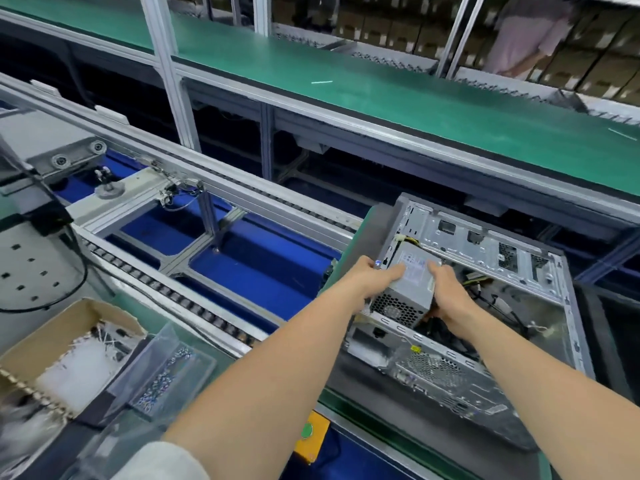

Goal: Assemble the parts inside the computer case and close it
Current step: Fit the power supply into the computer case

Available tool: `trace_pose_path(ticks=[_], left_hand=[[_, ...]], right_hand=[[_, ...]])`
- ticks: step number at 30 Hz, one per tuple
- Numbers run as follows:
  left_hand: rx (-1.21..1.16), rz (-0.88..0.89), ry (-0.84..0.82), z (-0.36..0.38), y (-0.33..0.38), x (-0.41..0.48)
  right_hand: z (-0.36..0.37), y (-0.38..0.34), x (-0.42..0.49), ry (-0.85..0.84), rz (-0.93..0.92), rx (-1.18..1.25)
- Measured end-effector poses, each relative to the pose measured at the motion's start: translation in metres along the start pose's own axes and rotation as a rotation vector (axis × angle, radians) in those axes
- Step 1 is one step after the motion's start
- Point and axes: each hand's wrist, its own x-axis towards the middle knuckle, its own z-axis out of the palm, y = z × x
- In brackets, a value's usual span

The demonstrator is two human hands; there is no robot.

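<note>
An open grey computer case (526,261) lies on its side on a pallet at the right. Inside its near-left corner sits a grey power supply (410,289), tilted, with a mesh fan grille facing me and yellow and black cables trailing behind it. My left hand (372,275) grips the supply's left side, thumb over the top. My right hand (450,292) holds its right side, fingers curled down around the edge into the case. Loose black cables lie on the case floor to the right.
A roller conveyor (194,299) with blue gaps runs diagonally at left. A cardboard box (45,344) of white ties and a clear tray of screws (166,379) sit at lower left. A yellow button box (310,434) is near my left arm. A person stands far back at right.
</note>
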Motion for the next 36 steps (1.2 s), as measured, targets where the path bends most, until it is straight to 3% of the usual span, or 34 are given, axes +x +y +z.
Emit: trace_pose_path(ticks=[17,23,29,36], left_hand=[[0.106,0.009,0.059,0.004,0.001,0.007],[-0.04,-0.125,-0.024,-0.003,0.004,0.003],[-0.063,-0.151,-0.034,-0.001,0.005,0.003],[-0.121,-0.143,-0.049,-0.002,-0.001,0.009]], right_hand=[[0.0,0.009,-0.01,0.064,-0.087,0.098],[0.003,0.004,-0.013,-0.004,-0.147,-0.044],[0.001,0.008,-0.006,0.008,-0.167,-0.055],[-0.002,-0.013,-0.012,-0.186,0.121,-0.068]])
